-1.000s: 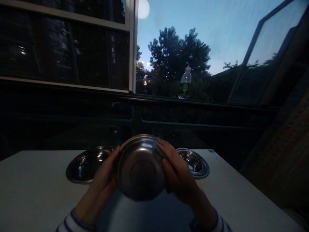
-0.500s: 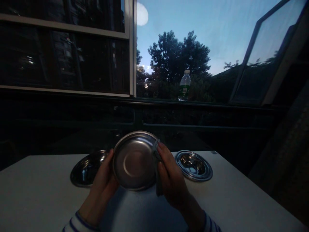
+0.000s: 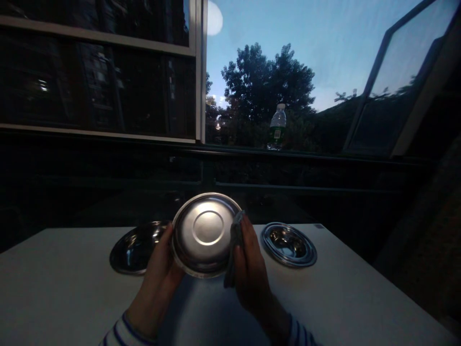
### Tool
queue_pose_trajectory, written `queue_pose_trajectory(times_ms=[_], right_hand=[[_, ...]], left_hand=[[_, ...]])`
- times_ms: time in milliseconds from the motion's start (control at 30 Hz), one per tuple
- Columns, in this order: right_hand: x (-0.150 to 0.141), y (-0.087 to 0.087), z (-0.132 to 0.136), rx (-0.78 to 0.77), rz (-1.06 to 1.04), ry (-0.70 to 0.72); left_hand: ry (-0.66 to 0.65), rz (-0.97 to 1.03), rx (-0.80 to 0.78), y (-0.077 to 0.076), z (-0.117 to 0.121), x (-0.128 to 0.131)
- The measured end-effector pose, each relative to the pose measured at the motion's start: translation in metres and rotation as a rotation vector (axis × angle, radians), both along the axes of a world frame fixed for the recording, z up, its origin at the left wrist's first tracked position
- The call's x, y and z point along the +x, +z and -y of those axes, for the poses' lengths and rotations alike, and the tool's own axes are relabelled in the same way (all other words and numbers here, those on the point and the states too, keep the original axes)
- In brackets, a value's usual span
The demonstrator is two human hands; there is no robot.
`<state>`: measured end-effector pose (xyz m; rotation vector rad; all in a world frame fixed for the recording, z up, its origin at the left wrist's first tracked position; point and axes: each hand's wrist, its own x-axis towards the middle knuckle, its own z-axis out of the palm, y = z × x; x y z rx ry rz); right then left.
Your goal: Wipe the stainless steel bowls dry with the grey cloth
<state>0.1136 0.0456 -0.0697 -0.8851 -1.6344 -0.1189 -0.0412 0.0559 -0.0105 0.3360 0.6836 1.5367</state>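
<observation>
A round, shallow metal plate [image 3: 208, 228] is held up tilted above the table, its inner face toward me. My left hand [image 3: 162, 264] grips its left rim, the thumb at the edge and the other fingers partly hidden behind. My right hand [image 3: 250, 269] is closed on a grey-green cloth [image 3: 235, 250] and presses it against the plate's right rim. Behind my left hand lies a larger shiny metal bowl [image 3: 131, 250], partly covered by that hand. To the right of my right hand sits a small stack of metal dishes [image 3: 288, 244].
The white table [image 3: 345, 293] ends at a far edge below a dark window ledge. On the sill stands a clear plastic bottle [image 3: 277, 127] with a green label. An open window pane [image 3: 385, 91] is at the right, with trees outside.
The plate has tilted and shifted slightly right, its face now catching more light. My right hand has moved the cloth slightly along the right rim. The left hand keeps its grip.
</observation>
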Motion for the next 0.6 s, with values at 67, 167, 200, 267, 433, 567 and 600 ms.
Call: queue_pose_trajectory(times_ms=[67, 167, 200, 267, 433, 567, 600], right_hand=[[0.012, 0.009, -0.002, -0.092, -0.053, 0.035], [0.022, 0.019, -0.003, -0.218, -0.127, 0.068], [0.020, 0.018, -0.002, -0.222, -0.131, 0.066], [0.010, 0.011, 0.001, -0.172, -0.097, 0.055], [-0.010, -0.010, 0.003, 0.028, 0.099, -0.001], [0.006, -0.004, -0.005, 0.009, 0.127, -0.048], [0.010, -0.001, -0.006, -0.009, 0.116, -0.061]], left_hand=[[-0.025, 0.005, -0.027, -0.002, 0.002, 0.008], [-0.044, 0.007, -0.070, -0.005, 0.002, 0.014], [-0.035, 0.005, -0.075, -0.005, 0.002, 0.013], [-0.010, 0.004, -0.076, -0.003, 0.000, 0.007], [0.059, 0.024, -0.052, 0.000, -0.004, -0.006], [0.025, 0.029, -0.036, 0.000, -0.002, -0.002], [0.012, 0.034, -0.034, 0.001, -0.001, 0.000]])
